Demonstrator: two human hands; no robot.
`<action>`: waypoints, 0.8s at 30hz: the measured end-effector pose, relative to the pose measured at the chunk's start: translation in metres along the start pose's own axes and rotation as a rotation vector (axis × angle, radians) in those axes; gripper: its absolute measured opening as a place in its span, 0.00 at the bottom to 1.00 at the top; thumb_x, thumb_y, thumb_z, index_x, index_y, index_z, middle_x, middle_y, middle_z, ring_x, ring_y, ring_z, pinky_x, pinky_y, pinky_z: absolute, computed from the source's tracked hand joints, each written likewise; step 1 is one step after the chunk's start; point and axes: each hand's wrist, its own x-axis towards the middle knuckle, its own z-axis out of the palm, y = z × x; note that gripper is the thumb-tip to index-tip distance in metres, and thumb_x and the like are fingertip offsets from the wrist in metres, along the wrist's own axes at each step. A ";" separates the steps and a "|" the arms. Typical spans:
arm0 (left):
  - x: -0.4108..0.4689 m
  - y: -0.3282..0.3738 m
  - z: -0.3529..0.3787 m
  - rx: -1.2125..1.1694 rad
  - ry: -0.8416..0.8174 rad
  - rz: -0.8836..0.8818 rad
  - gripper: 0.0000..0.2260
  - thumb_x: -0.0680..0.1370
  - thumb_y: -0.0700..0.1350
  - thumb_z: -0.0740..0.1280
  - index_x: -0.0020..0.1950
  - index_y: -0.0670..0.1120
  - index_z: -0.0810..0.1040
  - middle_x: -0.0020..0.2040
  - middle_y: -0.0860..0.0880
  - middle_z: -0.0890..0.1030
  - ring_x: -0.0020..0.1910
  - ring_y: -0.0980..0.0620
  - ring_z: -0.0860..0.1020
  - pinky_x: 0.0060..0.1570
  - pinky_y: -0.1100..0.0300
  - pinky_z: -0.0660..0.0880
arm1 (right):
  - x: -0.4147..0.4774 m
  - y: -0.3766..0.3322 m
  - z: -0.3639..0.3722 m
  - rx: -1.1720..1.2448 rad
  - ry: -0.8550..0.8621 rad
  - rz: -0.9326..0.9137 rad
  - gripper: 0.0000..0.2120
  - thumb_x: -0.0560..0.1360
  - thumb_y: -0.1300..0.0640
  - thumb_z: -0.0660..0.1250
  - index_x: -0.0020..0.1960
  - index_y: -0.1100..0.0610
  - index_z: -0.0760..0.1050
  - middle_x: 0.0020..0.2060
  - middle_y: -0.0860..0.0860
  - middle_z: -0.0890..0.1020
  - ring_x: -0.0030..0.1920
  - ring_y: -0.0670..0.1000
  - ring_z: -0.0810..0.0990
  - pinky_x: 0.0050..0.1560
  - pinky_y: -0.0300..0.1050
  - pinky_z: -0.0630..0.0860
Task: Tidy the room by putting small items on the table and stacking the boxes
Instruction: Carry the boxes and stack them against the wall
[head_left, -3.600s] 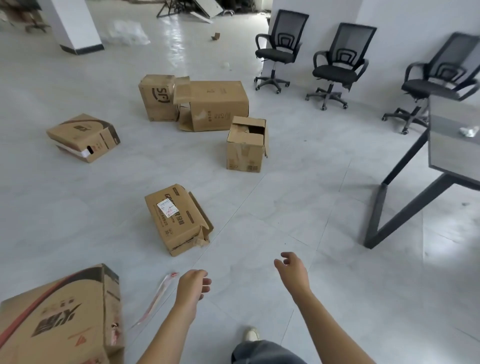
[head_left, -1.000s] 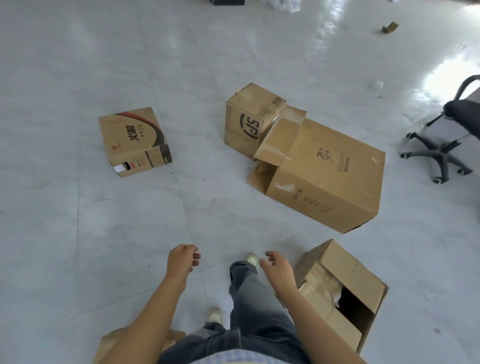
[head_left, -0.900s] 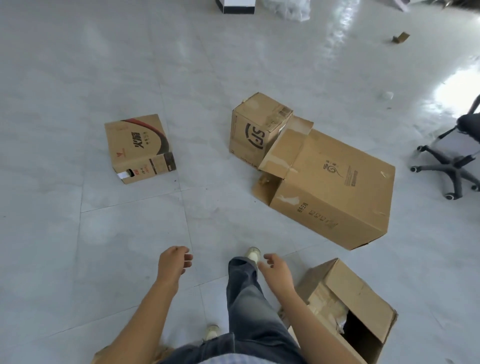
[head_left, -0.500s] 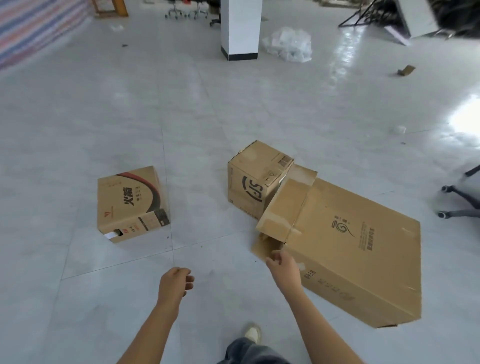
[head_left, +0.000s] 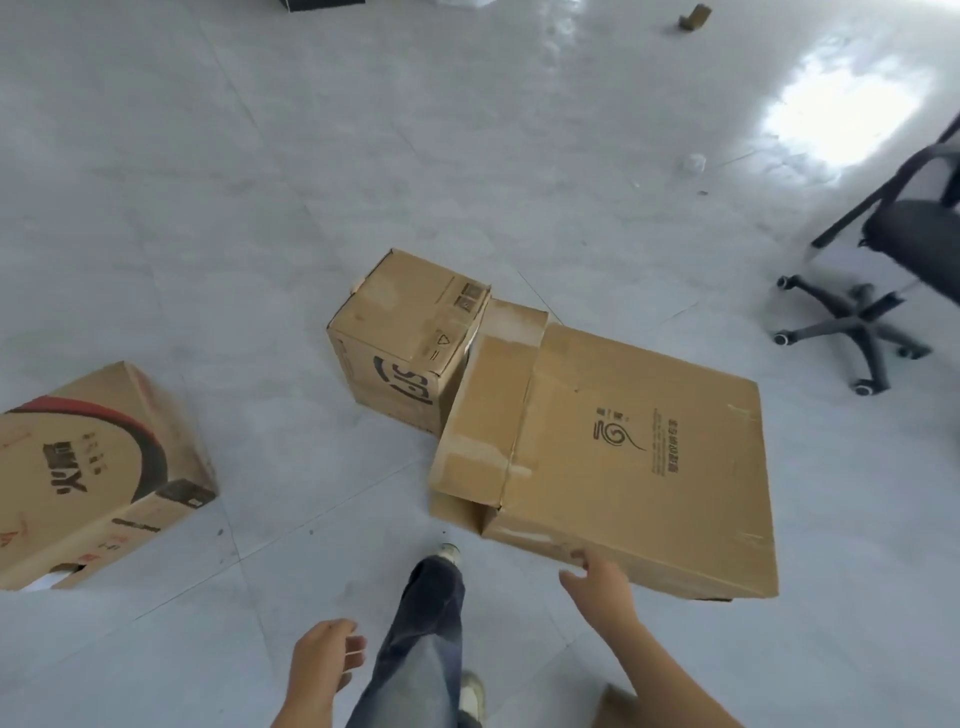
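Stacking: not begun, I judge; large flat brown cardboard box (head_left: 639, 457), small brown cardboard cube (head_left: 410, 338) just beside it, red-printed carton (head_left: 93, 467) left, all on grey floor (head_left: 260, 208).
Right hand (head_left: 597, 579): spread, empty, at the flat box's near edge.
Left hand (head_left: 324, 657): loosely curled, empty.

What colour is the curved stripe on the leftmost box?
Red running into black, across the leftmost box; head view.

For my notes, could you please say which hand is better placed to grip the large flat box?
Probably the right hand: it is at the large flat box, by its near edge; the left hand hangs beside the leg, farther off.
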 end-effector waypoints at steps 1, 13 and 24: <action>0.015 0.010 0.011 0.020 -0.012 -0.030 0.05 0.78 0.36 0.61 0.45 0.37 0.74 0.36 0.41 0.77 0.33 0.47 0.73 0.34 0.60 0.65 | 0.011 -0.001 -0.002 -0.029 -0.011 0.031 0.20 0.76 0.54 0.62 0.67 0.56 0.69 0.64 0.53 0.72 0.65 0.53 0.70 0.61 0.43 0.68; 0.184 0.125 0.129 0.365 -0.150 0.086 0.09 0.72 0.41 0.61 0.33 0.46 0.64 0.32 0.47 0.67 0.33 0.51 0.64 0.34 0.59 0.58 | 0.176 -0.028 0.018 -0.251 -0.074 0.079 0.23 0.79 0.51 0.57 0.73 0.53 0.60 0.68 0.51 0.66 0.69 0.51 0.63 0.65 0.43 0.65; 0.308 0.104 0.184 0.600 -0.250 0.051 0.25 0.80 0.44 0.61 0.75 0.43 0.60 0.74 0.43 0.63 0.72 0.44 0.63 0.68 0.51 0.61 | 0.283 -0.011 0.059 -0.377 -0.135 0.046 0.28 0.79 0.51 0.57 0.75 0.50 0.50 0.75 0.54 0.51 0.73 0.56 0.55 0.66 0.50 0.64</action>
